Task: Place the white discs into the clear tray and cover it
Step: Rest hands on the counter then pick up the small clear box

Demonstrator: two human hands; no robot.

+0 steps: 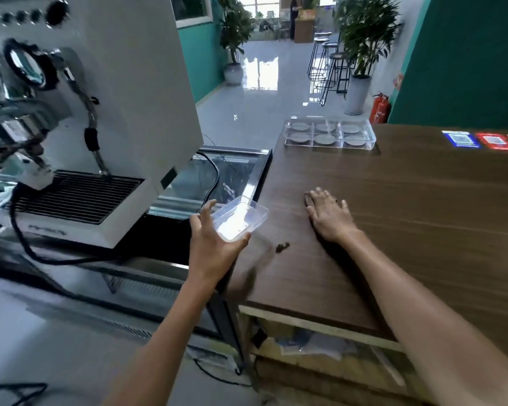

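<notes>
L hand (214,244) grips clear lid (238,219) at worktop (393,218) edge; R hand (330,215) flat, fingers spread; six-compartment tray (330,133) w/ discs far back.

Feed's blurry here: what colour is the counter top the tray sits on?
Dark brown wood grain, counter top under the clear tray; head view.

- No lettering can be read anywhere.
- The coffee machine (79,118), at the left of the frame, has a blurred mark low on its base.
- The coloured stickers (486,140), upper right on the wooden counter (408,200), show illegible patterns.
</notes>
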